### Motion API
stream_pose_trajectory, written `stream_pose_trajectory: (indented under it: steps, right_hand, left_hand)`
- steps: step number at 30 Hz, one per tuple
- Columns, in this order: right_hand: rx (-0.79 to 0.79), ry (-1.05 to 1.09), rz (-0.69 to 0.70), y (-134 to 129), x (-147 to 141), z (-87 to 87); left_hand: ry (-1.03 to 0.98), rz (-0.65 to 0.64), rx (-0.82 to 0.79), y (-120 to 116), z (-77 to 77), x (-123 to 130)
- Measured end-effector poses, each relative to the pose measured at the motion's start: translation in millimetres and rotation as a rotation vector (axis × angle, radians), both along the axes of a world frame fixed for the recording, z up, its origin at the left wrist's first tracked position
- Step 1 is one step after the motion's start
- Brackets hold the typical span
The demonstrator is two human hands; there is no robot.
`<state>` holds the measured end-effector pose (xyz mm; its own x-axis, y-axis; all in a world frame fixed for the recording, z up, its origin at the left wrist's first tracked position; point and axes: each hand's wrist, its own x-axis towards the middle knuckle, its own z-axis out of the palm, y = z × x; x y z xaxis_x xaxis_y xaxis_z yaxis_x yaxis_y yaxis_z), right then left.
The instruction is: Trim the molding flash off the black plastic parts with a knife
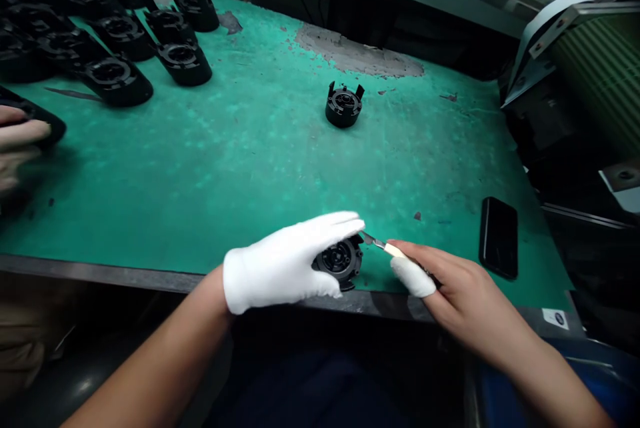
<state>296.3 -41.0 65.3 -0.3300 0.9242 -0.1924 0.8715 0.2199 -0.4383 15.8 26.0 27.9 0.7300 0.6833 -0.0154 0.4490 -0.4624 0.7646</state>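
Note:
My left hand (285, 265), in a white glove, is wrapped round a round black part (337, 258) at the table's front edge. Its fingers lie over the far side and its thumb is on the near side. My right hand (450, 285), bare but for a white cover on the thumb, grips a knife (395, 250) with a pale handle. The small metal blade points left and reaches the upper right rim of the part; whether it touches cannot be told.
Another round black part (343, 106) stands upright on the green table (240, 148). Several black parts (117, 78) crowd the back left. A black phone (499, 237) lies at the right. Another person's hand (17, 141) is at the left edge, and a machine (590, 75) stands back right.

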Motion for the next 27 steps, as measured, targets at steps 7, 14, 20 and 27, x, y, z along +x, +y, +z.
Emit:
stream_pose_trajectory:
  steps: [7, 14, 20, 27]
  right_hand:
    - [-0.099, 0.013, 0.146, 8.2, 1.2, -1.5]
    - [-0.072, -0.034, 0.187, 7.6, -13.2, -18.0]
    - [-0.056, -0.029, 0.203, 8.2, -13.2, -20.8]
    - [0.028, -0.156, 0.095, 8.3, -19.1, -16.4]
  left_hand:
    - [-0.01, 0.434, -0.107, -29.5, 5.5, -2.5]
    - [-0.082, 0.512, -0.041, -48.7, -18.0, 33.1]
    - [-0.082, 0.51, 0.003, -45.9, -15.1, 30.3]
    - [-0.092, 0.541, 0.025, -49.7, -17.3, 34.1]
